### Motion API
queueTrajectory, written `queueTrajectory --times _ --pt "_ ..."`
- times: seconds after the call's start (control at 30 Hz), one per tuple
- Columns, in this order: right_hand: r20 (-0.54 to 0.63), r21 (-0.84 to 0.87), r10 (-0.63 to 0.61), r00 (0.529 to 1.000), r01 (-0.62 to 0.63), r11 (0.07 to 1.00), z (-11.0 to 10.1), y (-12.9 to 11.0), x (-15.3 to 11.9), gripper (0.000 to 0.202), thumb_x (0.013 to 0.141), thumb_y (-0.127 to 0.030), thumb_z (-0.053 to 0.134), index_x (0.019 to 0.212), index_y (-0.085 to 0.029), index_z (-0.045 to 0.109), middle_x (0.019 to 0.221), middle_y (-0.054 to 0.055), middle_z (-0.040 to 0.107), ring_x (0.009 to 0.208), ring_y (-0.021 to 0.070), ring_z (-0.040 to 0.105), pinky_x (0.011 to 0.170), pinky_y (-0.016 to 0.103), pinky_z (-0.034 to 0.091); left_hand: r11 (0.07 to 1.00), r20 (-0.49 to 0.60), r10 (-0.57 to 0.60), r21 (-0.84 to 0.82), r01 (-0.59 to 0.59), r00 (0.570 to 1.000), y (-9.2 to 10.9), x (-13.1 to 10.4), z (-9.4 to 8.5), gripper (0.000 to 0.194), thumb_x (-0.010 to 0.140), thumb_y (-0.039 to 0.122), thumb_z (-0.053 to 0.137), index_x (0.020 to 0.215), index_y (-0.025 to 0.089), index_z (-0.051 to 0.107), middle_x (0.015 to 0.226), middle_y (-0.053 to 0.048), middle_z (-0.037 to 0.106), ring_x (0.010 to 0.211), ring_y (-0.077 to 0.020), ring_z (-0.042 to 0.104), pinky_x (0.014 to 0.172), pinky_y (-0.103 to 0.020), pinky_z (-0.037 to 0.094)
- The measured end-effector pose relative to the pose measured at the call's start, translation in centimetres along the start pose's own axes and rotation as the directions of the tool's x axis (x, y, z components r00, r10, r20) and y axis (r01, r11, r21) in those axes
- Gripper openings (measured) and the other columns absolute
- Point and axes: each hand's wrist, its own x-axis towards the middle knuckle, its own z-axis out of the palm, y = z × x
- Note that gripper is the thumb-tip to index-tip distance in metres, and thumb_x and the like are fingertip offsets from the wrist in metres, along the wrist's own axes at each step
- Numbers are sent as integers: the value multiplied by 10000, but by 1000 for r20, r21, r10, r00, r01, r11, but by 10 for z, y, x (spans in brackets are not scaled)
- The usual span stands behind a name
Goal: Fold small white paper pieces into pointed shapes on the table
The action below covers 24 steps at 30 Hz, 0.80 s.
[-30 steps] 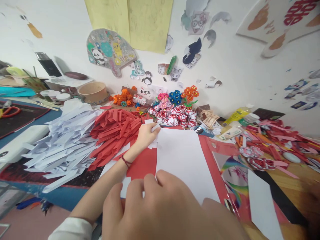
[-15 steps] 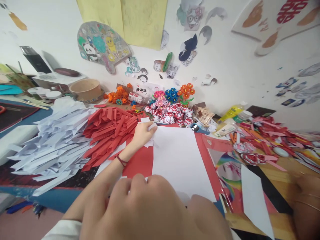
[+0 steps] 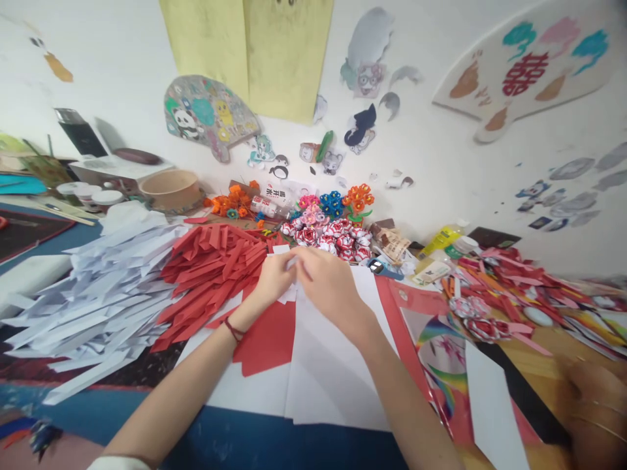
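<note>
My left hand point(image 3: 275, 273), a dark red cord on its wrist, is closed on a small white paper strip point(image 3: 281, 249) whose end shows above the fingers. Right up against it, my right hand point(image 3: 327, 282) has its fingers bent and pinched together; what lies between them is hidden. Both hands are over the top of a large white paper sheet point(image 3: 337, 372). Under my left forearm lies a piece of red paper point(image 3: 269, 336). Close by on the left are a heap of red paper strips point(image 3: 208, 274) and a bigger heap of white strips point(image 3: 117, 287).
Red-and-white paper flowers point(image 3: 345, 238) stand against the wall behind my hands, with a smartwatch point(image 3: 376, 266) nearby. Scraps of red and pink paper point(image 3: 529, 277) spread to the right. Another person's hand point(image 3: 595, 398) rests at the right edge.
My right hand has moved from close under the camera, forward to meet the left hand's fingers. The view has tilted up slightly. The left hand keeps the white strip.
</note>
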Motion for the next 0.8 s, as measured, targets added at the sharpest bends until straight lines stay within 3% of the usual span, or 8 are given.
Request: queueTrajectory --times 0.1,0.2,0.27,0.43,0.5,0.57,0.67,0.8 --pt "-128 185 165 978 -139 973 20 47 1 309 847 -238 522 1149 -216 587 1058 80 648 989 215 591 804 324 469 999 3 54 9 -54 999 -2 0 0 223 791 309 518 655 147 589 592 31 512 606 -108 444 577 -212 291" --pt "-34 550 389 920 -308 777 48 82 -15 264 847 -362 532 1032 -211 644 911 61 691 810 197 636 684 296 494 997 27 82 10 -82 996 -4 1 1 291 818 364 480 645 146 563 591 40 486 601 -101 436 562 -195 293" --pt "37 660 406 913 -327 676 60 93 -25 274 814 -426 568 910 -192 674 890 71 707 799 210 648 695 308 502 995 56 94 13 -95 994 -5 1 3 311 819 385 478 631 146 542 589 43 470 605 -102 434 561 -192 294" --pt "81 714 375 923 -317 624 63 89 -34 312 817 -458 556 851 -169 668 864 74 709 803 221 655 694 305 504 994 105 103 25 -106 989 -3 -2 7 318 822 404 486 640 148 537 598 40 465 614 -107 425 562 -200 288" --pt "53 696 382 923 -309 649 60 83 -34 276 820 -435 560 843 -180 663 847 57 698 756 201 638 661 285 485 992 108 121 10 -122 987 -1 -3 8 311 824 405 497 667 145 561 619 37 497 624 -107 438 574 -199 300" --pt "-20 604 366 930 -281 746 57 78 -35 220 840 -385 536 838 -199 653 830 35 680 677 167 597 610 262 450 990 100 140 -17 -138 985 0 -4 7 302 823 403 510 698 141 595 642 31 534 639 -108 458 593 -196 318" --pt "-118 373 249 961 -190 908 52 73 -39 147 852 -277 498 810 -218 625 785 8 646 613 134 527 585 244 404 989 87 136 -62 -131 987 2 -5 6 289 820 387 522 738 137 643 678 13 588 664 -120 487 616 -198 343" --pt "-161 139 102 982 -80 987 48 74 -41 130 835 -179 478 779 -215 590 767 -1 627 647 125 530 635 233 386 987 32 103 -129 -98 994 2 -5 5 262 809 363 535 780 140 670 730 -11 640 690 -137 529 633 -206 373"
